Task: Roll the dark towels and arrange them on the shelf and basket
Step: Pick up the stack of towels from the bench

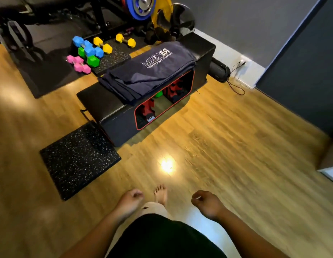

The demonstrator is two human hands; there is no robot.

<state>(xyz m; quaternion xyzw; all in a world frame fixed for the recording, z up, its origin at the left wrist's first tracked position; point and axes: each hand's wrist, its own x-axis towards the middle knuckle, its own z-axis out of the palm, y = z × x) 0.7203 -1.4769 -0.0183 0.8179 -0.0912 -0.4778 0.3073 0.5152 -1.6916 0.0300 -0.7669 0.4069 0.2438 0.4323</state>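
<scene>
From the head camera: folded dark towels (147,71) stacked flat atop a black storage box (117,125), white lettering facing up, well apart from both hands. Low in the picture, left hand (131,201) and right hand (206,202) hanging over the wooden floor (227,146), fingers loosely curled, holding nothing. Beyond the box, coloured dumbbells (89,53); beside it, a speckled mat (78,157)

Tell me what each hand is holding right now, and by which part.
Nothing. The left hand and right hand hang loosely curled and empty; the folded dark navy towels lie untouched on the black storage bench.
</scene>
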